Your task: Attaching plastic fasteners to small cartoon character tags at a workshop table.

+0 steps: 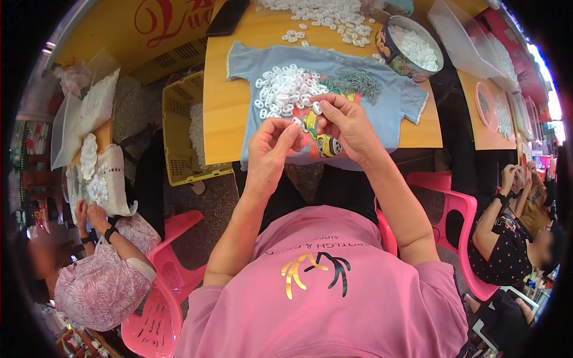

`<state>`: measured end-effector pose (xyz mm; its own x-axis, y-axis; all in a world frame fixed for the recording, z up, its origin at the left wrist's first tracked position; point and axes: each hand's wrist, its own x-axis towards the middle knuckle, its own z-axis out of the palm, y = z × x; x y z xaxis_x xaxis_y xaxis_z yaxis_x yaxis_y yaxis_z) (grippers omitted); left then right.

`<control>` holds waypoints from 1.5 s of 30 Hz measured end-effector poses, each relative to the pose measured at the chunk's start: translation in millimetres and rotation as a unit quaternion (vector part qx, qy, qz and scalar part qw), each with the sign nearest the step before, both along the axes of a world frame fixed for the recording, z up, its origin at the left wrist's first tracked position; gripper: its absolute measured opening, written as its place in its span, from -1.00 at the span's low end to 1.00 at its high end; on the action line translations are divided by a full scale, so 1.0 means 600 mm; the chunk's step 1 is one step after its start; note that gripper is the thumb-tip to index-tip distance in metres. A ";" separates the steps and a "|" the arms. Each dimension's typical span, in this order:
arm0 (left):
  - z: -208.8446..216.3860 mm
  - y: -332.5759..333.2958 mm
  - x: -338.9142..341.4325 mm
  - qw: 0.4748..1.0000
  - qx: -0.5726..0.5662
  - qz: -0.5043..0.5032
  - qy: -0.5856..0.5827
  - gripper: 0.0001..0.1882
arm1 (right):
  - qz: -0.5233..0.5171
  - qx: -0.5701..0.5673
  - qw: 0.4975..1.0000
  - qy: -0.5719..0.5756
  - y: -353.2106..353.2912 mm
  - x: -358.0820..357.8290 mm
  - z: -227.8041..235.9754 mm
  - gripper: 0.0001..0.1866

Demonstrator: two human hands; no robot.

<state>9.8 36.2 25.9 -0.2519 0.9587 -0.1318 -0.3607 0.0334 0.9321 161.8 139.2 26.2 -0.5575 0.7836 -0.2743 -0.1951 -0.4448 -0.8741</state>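
Note:
Between the thumb and fingers of my left hand [270,148] is a small white oval plastic piece [296,121]. My right hand [349,124] pinches another white plastic piece [317,108], a little higher and to the right. Both hands are close together over a light blue T-shirt [250,62] spread on the table. Just beyond my fingers lies a heap of white oval pieces [283,89] that show dark holes. To the right of the heap, a pile of small grey-green pieces [361,85] rests on the shirt; their kind is too small to tell.
A round tin [399,63] of white pieces stands at the table's far right, near loose pieces [322,12]. A dark phone [228,17] lies far left. Beside the wooden table [222,119] is a yellow crate [179,119]. People sit on pink chairs [173,262] at both sides.

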 end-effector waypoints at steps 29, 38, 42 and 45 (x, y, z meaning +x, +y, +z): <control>0.020 0.004 0.042 0.993 0.090 0.057 -0.052 -0.83 | -0.072 0.250 0.965 -0.018 -0.076 0.023 0.018 -0.82; 0.016 0.009 0.045 0.997 0.065 0.018 -0.049 -0.84 | -0.103 0.150 0.983 0.027 -0.068 0.030 0.021 -0.76; 0.021 0.013 0.050 0.997 0.055 0.002 -0.060 -0.86 | -0.109 0.135 0.984 0.036 -0.068 0.028 0.020 -0.75; 0.016 0.013 0.048 0.998 0.054 0.004 -0.043 -0.87 | -0.118 0.151 0.981 0.032 -0.065 0.024 0.022 -0.75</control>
<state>38.7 43.8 35.4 -0.2511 0.9667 -0.0494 -0.4400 -0.0685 0.8954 176.1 100.1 39.1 -0.3596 0.9329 0.0192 -0.3208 -0.1043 -0.9414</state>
